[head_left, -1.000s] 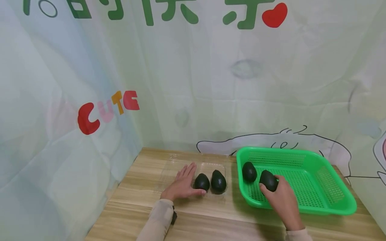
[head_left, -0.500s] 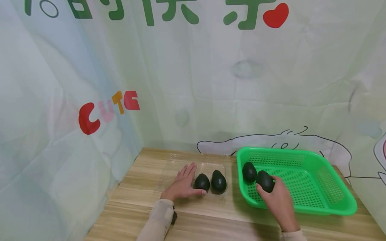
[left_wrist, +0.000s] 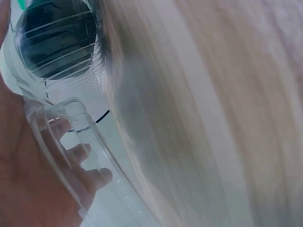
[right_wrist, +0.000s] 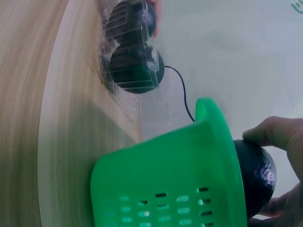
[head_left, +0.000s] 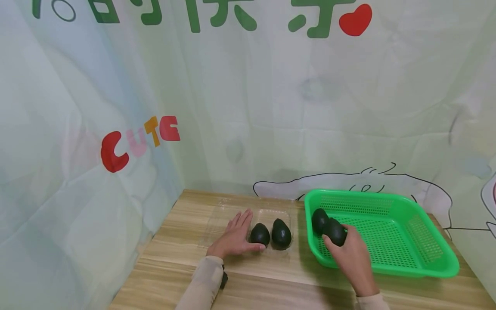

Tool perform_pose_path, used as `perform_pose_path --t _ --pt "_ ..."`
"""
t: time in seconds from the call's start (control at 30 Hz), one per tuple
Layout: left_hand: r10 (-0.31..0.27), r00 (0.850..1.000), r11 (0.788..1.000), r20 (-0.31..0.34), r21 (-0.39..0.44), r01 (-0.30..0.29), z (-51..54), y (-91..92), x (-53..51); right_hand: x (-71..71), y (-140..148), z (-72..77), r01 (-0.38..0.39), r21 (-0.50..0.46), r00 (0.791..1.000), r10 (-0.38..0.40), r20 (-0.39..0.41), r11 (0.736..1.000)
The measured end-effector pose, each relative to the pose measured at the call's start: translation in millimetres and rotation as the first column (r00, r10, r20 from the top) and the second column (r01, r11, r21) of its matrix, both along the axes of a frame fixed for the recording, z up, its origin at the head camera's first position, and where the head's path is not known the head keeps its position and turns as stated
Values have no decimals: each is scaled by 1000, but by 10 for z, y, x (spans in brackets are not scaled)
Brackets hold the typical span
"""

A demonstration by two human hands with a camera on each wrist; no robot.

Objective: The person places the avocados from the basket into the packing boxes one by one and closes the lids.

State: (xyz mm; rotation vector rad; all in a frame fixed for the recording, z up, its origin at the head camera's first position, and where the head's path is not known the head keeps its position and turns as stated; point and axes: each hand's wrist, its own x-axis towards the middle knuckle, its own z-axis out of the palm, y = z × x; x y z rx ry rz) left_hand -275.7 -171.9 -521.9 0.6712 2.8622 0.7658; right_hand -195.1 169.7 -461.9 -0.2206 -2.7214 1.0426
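Note:
Two dark green avocados, one (head_left: 259, 234) beside my left hand and one (head_left: 281, 234) to its right, sit in a clear plastic container (head_left: 291, 215). My left hand (head_left: 235, 241) lies over the container with fingers extended, its thumb along the front of the nearer avocado. Over the left part of a green basket (head_left: 438, 270), my right hand (head_left: 350, 254) grips an avocado (head_left: 334, 232) between thumb and fingers. Another avocado (head_left: 320, 221) lies in the basket against its left side, next to the held one. In the right wrist view the held avocado (right_wrist: 255, 177) shows beyond the basket rim.
A wooden table (head_left: 248, 288) carries the container and the basket. Printed cloth (head_left: 252, 107) hangs behind and at the left, close to the table's back edge. The basket's raised rim stands just right of the container.
My right hand has moved left with its avocado, from the basket's left-middle part to beside the avocado lying there. My left hand has stayed in place.

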Motion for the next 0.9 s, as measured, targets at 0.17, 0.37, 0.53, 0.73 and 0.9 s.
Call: perform_pose_path --t 0.17,0.37,0.53,0.73,0.9 --pt "-2 1000 1000 -10 -2 2 -8 0 -4 -25 -67 13 -6 2 1000 7 -13 1000" --pt "-1 1000 1000 -11 -2 1 0 2 3 -61 -155 27 -21 24 999 22 -47 1000" --pt "-2 1000 1000 -18 -4 2 -7 -3 4 -79 -243 54 -40 29 997 42 -64 999" --pt "-4 1000 1000 -22 -1 4 -11 -6 3 -109 -366 83 -70 28 993 73 -92 997" --pt "-5 1000 1000 -25 -3 5 -11 -6 6 -143 -479 111 -97 44 987 102 -121 994"
